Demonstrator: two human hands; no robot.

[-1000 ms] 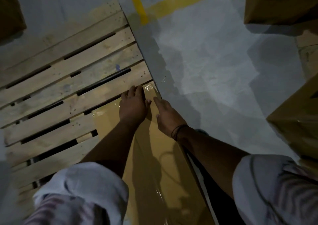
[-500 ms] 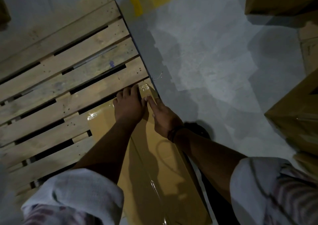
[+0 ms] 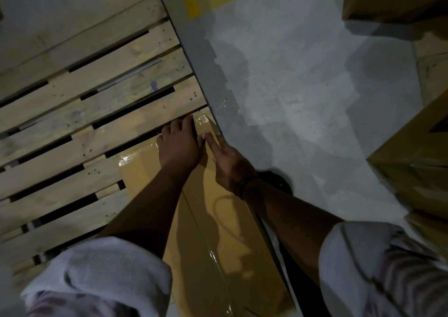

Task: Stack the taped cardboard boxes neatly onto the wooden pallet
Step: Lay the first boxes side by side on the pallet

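The grey concrete floor (image 3: 291, 62) is carrying a wooden pallet (image 3: 84, 93) on its left side. A taped cardboard box (image 3: 218, 232) is lying along the pallet's right edge, and other cardboard boxes (image 3: 412, 171) are sitting at the floor's right.

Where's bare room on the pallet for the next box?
Bare: pallet slats left of and beyond the taped box; grey floor between pallet and right-side boxes. Crowded: the box's far corner, under left hand and right hand.
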